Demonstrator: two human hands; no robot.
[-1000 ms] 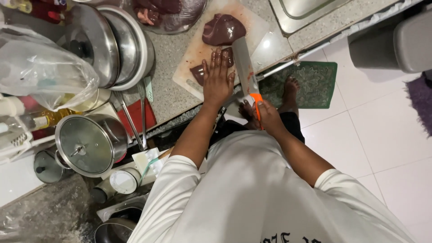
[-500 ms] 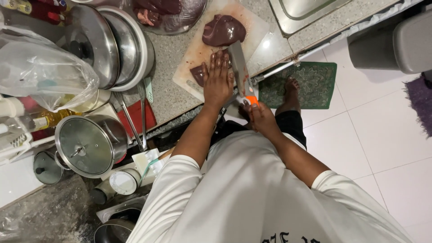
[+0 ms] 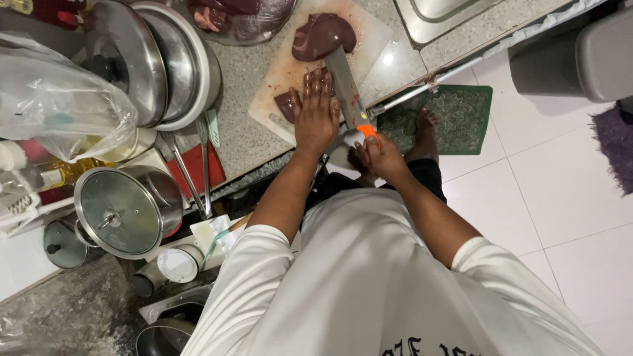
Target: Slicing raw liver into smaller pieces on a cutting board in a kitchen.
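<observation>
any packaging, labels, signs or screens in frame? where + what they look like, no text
Clear plastic bag: far left on the counter, crumpled, translucent, contents unclear.
Oil bottle: left edge under the bag, lying flat, clear with yellow liquid.
Round white-lidded container: lower left, below the lidded steel pot.
Shirt print: dark lettering on white, bottom edge.
No signs or screens.

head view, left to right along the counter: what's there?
plastic bag → stacked metal bowls → cutting board → left hand on meat → knife in right hand → green mat → grey bin
</observation>
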